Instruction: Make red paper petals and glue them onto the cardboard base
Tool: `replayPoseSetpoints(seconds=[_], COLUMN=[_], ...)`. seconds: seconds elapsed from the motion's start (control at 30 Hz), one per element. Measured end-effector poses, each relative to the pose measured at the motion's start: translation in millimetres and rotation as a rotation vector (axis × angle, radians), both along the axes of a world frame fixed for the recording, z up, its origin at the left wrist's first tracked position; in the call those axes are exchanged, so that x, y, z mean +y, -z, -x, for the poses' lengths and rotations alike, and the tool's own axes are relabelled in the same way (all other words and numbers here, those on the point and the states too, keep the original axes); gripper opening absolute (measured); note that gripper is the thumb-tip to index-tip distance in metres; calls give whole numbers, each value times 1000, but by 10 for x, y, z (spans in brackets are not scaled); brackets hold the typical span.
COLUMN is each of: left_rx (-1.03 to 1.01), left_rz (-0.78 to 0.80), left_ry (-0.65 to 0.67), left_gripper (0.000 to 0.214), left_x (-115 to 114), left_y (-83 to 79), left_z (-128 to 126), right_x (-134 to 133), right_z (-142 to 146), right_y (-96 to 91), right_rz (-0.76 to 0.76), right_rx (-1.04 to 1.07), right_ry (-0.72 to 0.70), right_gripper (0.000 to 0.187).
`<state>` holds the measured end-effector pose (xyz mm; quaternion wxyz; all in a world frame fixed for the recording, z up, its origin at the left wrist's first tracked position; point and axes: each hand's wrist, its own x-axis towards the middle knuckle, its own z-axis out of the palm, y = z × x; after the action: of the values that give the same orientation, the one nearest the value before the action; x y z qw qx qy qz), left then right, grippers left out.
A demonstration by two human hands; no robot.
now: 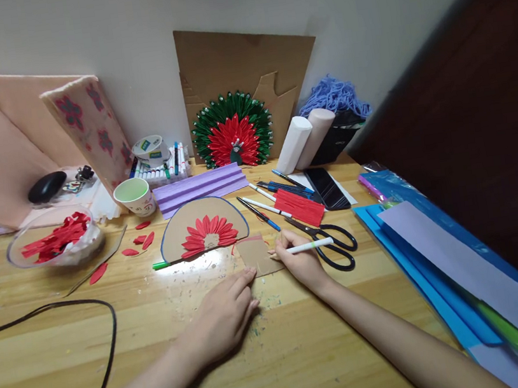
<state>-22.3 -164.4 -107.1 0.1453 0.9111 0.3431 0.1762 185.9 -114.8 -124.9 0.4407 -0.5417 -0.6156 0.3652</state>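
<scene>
A small brown cardboard piece (254, 255) lies on the table in front of me. Flat against its lower left edge rests my left hand (225, 311), fingers stretched out. My right hand (302, 262) grips a white marker (312, 245), its tip down at the cardboard's right side. Just behind is a half-round cardboard (179, 227) with a blue edge and red petals (208, 227) fanned on it. A green cap (159, 266) sits at its left corner. Black-handled scissors (315, 233) lie beside my right hand, near a folded red paper (299, 207).
Behind stands a cardboard panel with a green and red peacock (234, 133). Leftward are a paper cup (134, 197), a clear bowl (56, 238) of red scraps, and a black cable (111, 343). A phone (325, 188) and blue sheets (404, 263) lie to the right.
</scene>
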Motion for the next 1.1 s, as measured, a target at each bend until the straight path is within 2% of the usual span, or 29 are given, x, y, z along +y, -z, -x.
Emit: replayPoseSetpoints(seconds=[0.23,0.67,0.93,1.1], left_rx=[-5,-9,5,3], left_rz=[40,41,37,18], left_ry=[-6,-12,-6,-10], left_gripper=[26,30,30,29], left_x=[-11,-13,-9,-4], left_y=[-21,-24,-43,-30], left_z=[-5,-1,-6,-3], right_x=[-7,-5,8,10], right_z=[28,45,37,29], right_y=[-55,-64,-61,-41], right_rz=[-48,17,-33,-34], right_rx=[-114,-137,-201,-153], right_ry=[-12,-52,-5,-11], right_gripper=[35,33,33,33])
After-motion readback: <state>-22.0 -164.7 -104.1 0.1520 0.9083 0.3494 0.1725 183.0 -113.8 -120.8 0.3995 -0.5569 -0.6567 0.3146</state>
